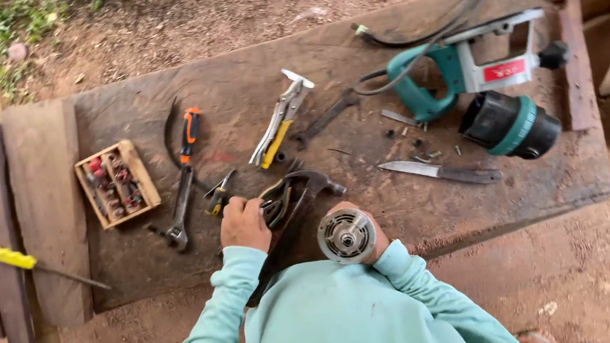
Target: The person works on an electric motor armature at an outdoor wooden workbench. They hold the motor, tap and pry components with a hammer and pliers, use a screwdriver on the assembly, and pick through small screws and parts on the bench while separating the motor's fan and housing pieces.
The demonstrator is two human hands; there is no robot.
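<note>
Teal and grey plastic marks out the power tool body (463, 70) lying at the far right of the rough wooden workbench (351, 42), already apart: its dark round housing with the teal band (510, 125) sits separately just in front of it, and small screws (420, 151) lie scattered on the board between the two. The right hand (363, 236) is wrapped around a round metal motor part (345, 236), its finned face turned up toward the camera, held near the bench's front edge against the person's chest. The left hand (243, 224) is closed over the handles of dark pliers (278, 202), which rest on the bench beside a hammer (307, 190). So the stripping-down looks well advanced (casing open, motor part out), while whatever is being done to that part seems unfinished, and reassembly has not begun, judging by the loose screws. A knife (441, 172) lies near the screws, locking pliers (279, 119) and an orange-handled wrench (185, 174) farther left, beside a small wooden box of bits (117, 184).
</note>
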